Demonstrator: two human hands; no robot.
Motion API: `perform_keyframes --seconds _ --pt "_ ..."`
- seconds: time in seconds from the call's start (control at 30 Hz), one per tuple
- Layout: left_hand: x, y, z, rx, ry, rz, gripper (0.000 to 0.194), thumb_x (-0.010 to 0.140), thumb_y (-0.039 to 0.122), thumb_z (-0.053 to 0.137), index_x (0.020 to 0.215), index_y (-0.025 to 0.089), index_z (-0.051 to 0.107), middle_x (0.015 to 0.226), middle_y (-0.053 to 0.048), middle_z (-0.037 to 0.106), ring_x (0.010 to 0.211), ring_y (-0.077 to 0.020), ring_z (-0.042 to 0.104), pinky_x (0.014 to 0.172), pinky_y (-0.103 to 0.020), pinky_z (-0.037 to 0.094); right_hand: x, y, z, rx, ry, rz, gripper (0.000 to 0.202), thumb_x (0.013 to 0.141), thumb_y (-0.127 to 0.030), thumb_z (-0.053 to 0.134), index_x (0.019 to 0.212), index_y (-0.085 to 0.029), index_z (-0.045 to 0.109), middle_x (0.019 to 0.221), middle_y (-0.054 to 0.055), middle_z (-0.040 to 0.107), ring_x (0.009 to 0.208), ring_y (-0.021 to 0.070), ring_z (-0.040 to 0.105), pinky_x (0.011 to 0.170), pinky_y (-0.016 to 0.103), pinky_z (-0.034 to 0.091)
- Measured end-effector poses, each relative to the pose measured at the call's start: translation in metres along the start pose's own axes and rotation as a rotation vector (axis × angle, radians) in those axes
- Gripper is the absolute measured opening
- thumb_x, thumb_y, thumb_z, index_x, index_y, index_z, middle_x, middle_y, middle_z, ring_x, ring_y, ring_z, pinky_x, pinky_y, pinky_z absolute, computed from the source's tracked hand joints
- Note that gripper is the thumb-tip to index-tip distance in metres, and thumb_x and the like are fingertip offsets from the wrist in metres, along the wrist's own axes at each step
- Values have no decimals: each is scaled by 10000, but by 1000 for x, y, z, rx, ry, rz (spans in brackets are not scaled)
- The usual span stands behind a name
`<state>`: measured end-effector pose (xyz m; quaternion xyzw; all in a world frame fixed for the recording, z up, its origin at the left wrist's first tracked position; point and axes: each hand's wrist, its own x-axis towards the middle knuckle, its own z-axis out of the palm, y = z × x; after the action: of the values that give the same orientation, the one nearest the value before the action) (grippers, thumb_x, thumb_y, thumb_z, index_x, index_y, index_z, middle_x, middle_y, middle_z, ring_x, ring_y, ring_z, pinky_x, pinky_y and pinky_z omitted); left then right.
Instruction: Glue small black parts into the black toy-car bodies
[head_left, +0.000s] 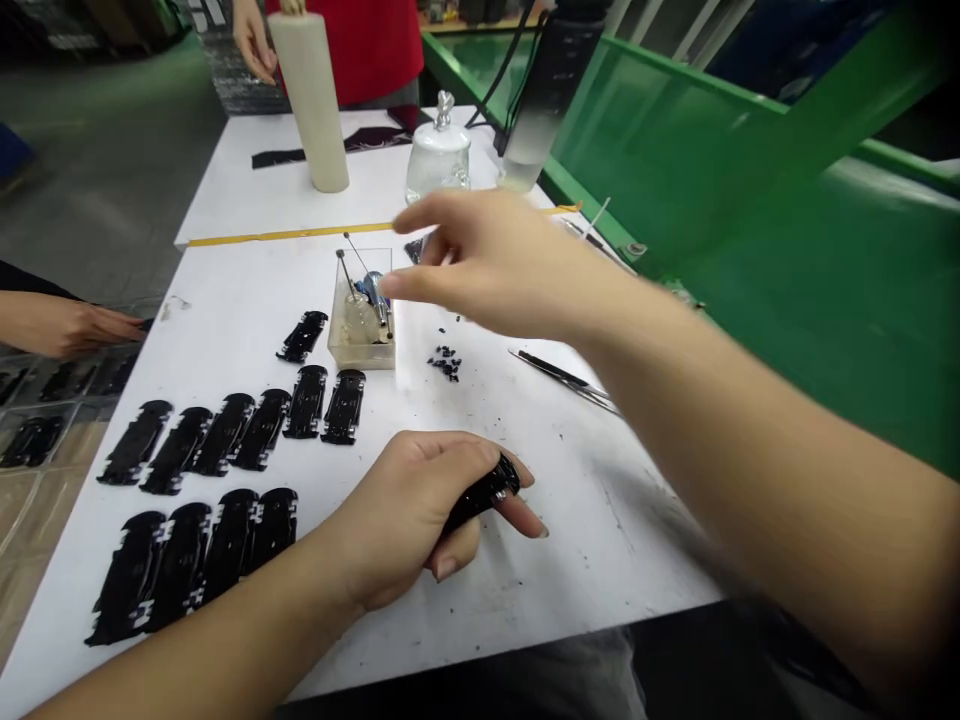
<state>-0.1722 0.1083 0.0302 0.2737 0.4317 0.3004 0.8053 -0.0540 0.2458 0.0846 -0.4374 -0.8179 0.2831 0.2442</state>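
My left hand (409, 515) is wrapped round a black moulded part (484, 492) above the front of the white table (555, 560). My right hand (495, 262), slightly blurred, is raised beside a clear open box (361, 352), with thumb and fingers apart and nothing seen between them. Thin sticks with dark tips and a blue and silver item (373, 292) stand in the box. Small black pieces (446, 362) lie scattered right of it. Similar black parts lie in rows on the left, among them one (303, 336) beside the box.
Black tweezers (559, 372) lie on the right. A pale bottle (315, 110), a lidded glass jar (439, 160) and a yellow strip (292, 235) are farther back. Another person's hand (64, 325) is over trays at left; a person in red (367, 50) stands behind.
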Motion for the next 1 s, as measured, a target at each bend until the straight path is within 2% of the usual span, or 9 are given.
perform_keyframes --seconds 0.1,0.17,0.37,0.53,0.57,0.67,0.77,0.87,1.0 --pt "1 1 0 -35 18 15 257 950 281 548 826 121 706 729 -81 767 288 -1 333 357 -182 173 25 -11 31 66 -14 -147 154 935 -274 727 973 -134 779 813 13 713 747 132 602 752 297 418" --pt "1 1 -1 -59 20 19 246 945 276 552 832 121 706 750 -83 772 289 0 329 358 -184 182 29 -9 43 113 27 -211 190 967 -228 669 824 -132 749 754 1 681 730 116 570 754 291 397" --pt "4 0 -3 -116 5 30 254 960 267 544 844 117 713 772 -81 775 292 0 344 354 -175 195 22 -7 42 119 93 -285 157 957 -195 679 821 -142 737 787 -8 694 756 113 583 742 284 398" --pt "3 -1 -5 -142 -6 16 272 973 289 553 851 115 722 804 -97 789 294 6 357 356 -163 222 -26 -16 9 421 606 -338 120 968 -205 686 849 -188 691 873 -11 699 682 95 619 526 284 412" --pt "3 -1 -5 -147 -8 11 269 970 290 558 855 113 725 810 -100 791 294 5 360 354 -163 218 -41 -14 5 482 650 -346 120 986 -203 659 866 -200 671 878 -12 690 636 88 595 484 286 406" --pt "3 0 -5 -172 -3 5 266 961 296 569 860 109 730 804 -104 791 291 2 358 349 -168 194 -84 4 10 630 588 -381 147 1001 -149 609 869 -191 659 806 -7 661 565 87 599 391 262 397" --pt "1 1 -5 -176 -2 0 283 967 319 571 878 110 740 801 -102 792 293 0 358 352 -174 186 -113 22 24 622 548 -335 103 1009 -217 614 925 -205 674 790 7 657 553 103 622 361 237 382" --pt "1 1 -5 -159 12 -7 294 974 323 559 879 115 744 795 -100 792 292 1 352 361 -181 188 -125 25 31 495 557 -170 144 1034 -309 553 934 -272 650 825 21 670 579 140 620 419 278 416" --pt "1 1 -4 -141 38 -19 321 983 321 531 877 111 750 767 -98 784 288 0 345 369 -192 187 -127 24 28 379 441 -36 202 1039 -464 485 962 -321 606 851 36 684 623 212 645 488 359 454"
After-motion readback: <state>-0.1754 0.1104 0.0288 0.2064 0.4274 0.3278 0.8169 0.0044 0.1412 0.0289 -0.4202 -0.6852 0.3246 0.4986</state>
